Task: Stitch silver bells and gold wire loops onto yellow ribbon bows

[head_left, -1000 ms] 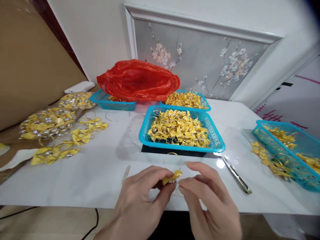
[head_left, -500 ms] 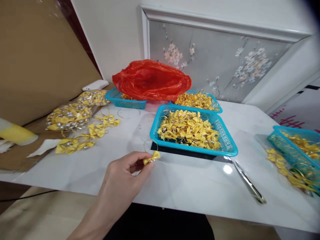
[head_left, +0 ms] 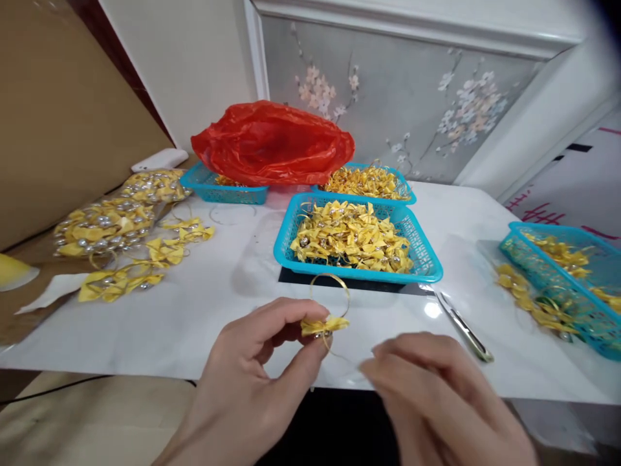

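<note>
My left hand pinches a small yellow ribbon bow with pearl-like beads between thumb and forefinger. A thin gold cord loop stands up from the bow, and a loose cord tail hangs on its right side. Just right of that tail is my right hand, its fingers drawn together and blurred. Whether it grips the tail's end I cannot make out. Behind both hands sits a blue plastic basket heaped with similar yellow bows.
Small scissors-like snips lie on the white table at right. More bows and filled clear bags are at left. A red plastic bag and another basket stand behind; a further blue basket is far right.
My right hand has come into view from the lower right, near the bow. My left hand still holds the bow, now lower and further right in the picture. The view has shifted.
</note>
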Action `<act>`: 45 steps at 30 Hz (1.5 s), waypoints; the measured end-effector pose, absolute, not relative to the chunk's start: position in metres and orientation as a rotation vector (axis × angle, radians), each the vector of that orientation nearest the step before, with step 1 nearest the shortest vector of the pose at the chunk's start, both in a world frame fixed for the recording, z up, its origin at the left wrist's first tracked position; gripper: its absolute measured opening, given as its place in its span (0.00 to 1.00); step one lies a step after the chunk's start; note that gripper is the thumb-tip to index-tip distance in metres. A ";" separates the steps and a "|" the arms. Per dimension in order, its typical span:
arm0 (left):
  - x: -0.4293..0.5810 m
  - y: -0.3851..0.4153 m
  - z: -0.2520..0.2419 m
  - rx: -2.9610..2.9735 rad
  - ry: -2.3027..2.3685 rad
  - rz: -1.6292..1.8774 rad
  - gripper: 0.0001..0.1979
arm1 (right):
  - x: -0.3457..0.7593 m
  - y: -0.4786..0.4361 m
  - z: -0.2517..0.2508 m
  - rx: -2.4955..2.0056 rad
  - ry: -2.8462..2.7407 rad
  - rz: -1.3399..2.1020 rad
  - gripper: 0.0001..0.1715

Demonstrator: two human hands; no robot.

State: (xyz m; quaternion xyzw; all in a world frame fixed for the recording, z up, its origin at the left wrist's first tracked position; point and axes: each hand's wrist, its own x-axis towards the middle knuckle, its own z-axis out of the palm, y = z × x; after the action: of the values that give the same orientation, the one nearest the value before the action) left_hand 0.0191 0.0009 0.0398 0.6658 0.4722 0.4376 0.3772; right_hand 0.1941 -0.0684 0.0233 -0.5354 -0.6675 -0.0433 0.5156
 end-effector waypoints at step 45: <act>0.016 0.008 0.043 1.507 1.230 0.922 0.09 | 0.170 -0.048 0.031 -1.316 -1.657 -0.216 0.07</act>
State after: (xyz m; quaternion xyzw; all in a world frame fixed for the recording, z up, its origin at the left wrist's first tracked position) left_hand 0.0157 0.0080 0.0430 0.6161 0.5031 0.3771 0.4744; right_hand 0.1698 -0.0484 0.0307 -0.5408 -0.6809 -0.0889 0.4859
